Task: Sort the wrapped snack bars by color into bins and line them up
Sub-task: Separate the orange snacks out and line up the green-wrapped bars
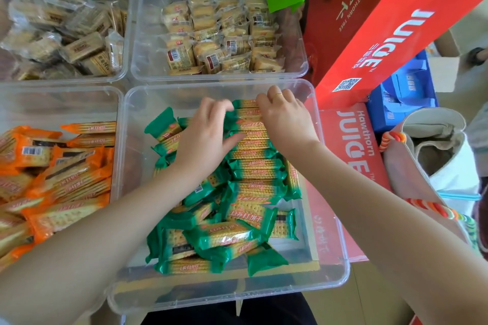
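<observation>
While we look down from the head view, both hands work inside the near clear bin [340,266], which holds the green bars [227,235]. Our left hand [203,137] lies over the bars with fingers curled down onto the wrappers near the far end of the row; the grip seems to press or pinch a bar, but the fingertips are blurred and we cannot tell for sure. Our right hand [285,116], with a ring, has its fingers curled on the far bars of the row, so we judge it holds them together while the row [253,166] is pushed tight against the right wall. We think this keeps the line straight. Nearer to us the green bars are loose in a heap, not lined up.

Orange bars [60,174] fill the left bin, and pale packets [219,42] sit in the far bins.

On the right, red boxes [396,42] read "JUICE", "Hawthorn" and "THE HAWTHORN TREE", with a QR code. Red Chinese characters on the bars are too small to read.
</observation>
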